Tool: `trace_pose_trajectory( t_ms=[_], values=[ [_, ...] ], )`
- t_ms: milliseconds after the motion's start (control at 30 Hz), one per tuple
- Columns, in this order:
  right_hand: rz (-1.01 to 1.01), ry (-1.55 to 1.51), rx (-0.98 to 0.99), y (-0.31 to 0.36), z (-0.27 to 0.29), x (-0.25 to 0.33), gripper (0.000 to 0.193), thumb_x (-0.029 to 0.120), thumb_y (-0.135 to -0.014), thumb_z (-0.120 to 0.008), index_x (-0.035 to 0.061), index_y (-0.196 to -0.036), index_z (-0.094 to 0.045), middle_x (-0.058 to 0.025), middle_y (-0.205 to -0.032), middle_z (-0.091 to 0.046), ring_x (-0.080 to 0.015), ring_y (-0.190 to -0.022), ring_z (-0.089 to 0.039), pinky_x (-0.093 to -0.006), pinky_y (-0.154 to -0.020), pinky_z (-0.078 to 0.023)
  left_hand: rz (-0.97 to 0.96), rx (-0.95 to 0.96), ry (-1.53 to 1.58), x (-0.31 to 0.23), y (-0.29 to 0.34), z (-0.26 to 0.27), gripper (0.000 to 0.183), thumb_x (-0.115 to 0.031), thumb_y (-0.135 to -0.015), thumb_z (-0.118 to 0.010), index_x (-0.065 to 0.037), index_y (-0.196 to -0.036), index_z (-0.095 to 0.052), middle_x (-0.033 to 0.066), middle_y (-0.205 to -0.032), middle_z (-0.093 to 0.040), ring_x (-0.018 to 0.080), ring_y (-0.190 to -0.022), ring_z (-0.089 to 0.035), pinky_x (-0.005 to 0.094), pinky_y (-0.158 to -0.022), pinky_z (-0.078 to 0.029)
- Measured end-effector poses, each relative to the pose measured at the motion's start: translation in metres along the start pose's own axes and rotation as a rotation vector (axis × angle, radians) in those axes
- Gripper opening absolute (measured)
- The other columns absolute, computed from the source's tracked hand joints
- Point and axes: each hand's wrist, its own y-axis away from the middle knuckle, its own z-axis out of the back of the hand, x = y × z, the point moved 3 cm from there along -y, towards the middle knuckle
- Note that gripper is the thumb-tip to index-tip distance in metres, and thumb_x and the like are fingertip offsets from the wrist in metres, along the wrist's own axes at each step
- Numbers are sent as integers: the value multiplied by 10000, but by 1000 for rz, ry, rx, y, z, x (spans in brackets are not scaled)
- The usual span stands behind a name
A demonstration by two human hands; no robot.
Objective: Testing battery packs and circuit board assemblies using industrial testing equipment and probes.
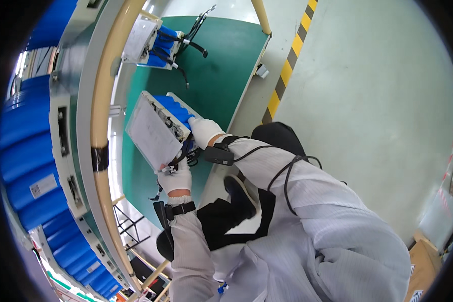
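Note:
A battery pack (153,132) with blue cylindrical cells, pale end frames and a light grey cover panel is tilted above the green tabletop. My right hand (205,132), in a white glove, closes on the pack's near right end beside the blue cells. At its lower end is my left hand (176,180), also gloved, fingers curled around the edge where black cables and metal connectors (170,169) hang. Part of the left fingers is hidden under the panel. Black cables (190,152) bunch between the two hands.
A second battery pack (161,48) with loose black leads stands at the table's far end. On the left, a cream tube frame (105,100) borders a shelf of large blue packs (30,161). Yellow-black floor tape (287,70) runs beyond the green table (221,55). Cardboard (423,261) lies lower right.

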Motion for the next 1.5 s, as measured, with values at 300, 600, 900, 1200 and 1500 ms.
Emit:
trace_pose_trajectory(
  t_ms=[300, 600, 900, 1200, 1500],
  values=[
    [111, -110, -145, -116, 0, 12, 402, 113, -770, -732, 111, -1153, -611, -195, -1065, -680, -390, -987, -663, -467, -830, -542, -139, 97, -59, -14, -70, -83, 384, -199, -1017, -435, -4, -1333, -535, 182, -1378, -552, 390, -1279, -516, 552, -1116, -407],
    [105, -80, -28, -230, -22, 31, 498, 128, -775, -720, 185, -1261, -629, -135, -1143, -694, -346, -1044, -670, -438, -874, -553, -106, 157, -31, -55, -152, -113, 406, -154, -1016, -395, 38, -1357, -504, 214, -1416, -510, 372, -1330, -467, 541, -1156, -368],
    [81, -162, -188, -266, -29, 27, 462, 234, -764, -749, 114, -1201, -657, -159, -1225, -641, -330, -1117, -632, -430, -937, -529, 170, 288, 172, -77, -228, -124, 420, -186, -1042, -379, 30, -1391, -469, 207, -1450, -473, 366, -1347, -443, 541, -1157, -367],
    [-175, -146, -508, -201, 66, -50, 594, 254, -824, -654, 61, -1369, -517, -232, -1304, -587, -385, -1205, -572, -401, -1020, -471, -525, 118, -901, 31, -134, -143, 617, -477, -929, -632, -68, -1363, -472, 167, -1166, -614, 320, -1092, -589, 457, -1009, -466],
    [-187, -336, -517, -129, 78, -79, 356, 94, -843, -648, 12, -1189, -623, -166, -1111, -675, -310, -1001, -665, -370, -883, -523, 177, 77, -686, 90, -215, -202, 729, -546, -958, -546, -141, -1468, -220, 197, -1392, -322, 465, -1172, -545, 522, -959, -521]
  ],
)
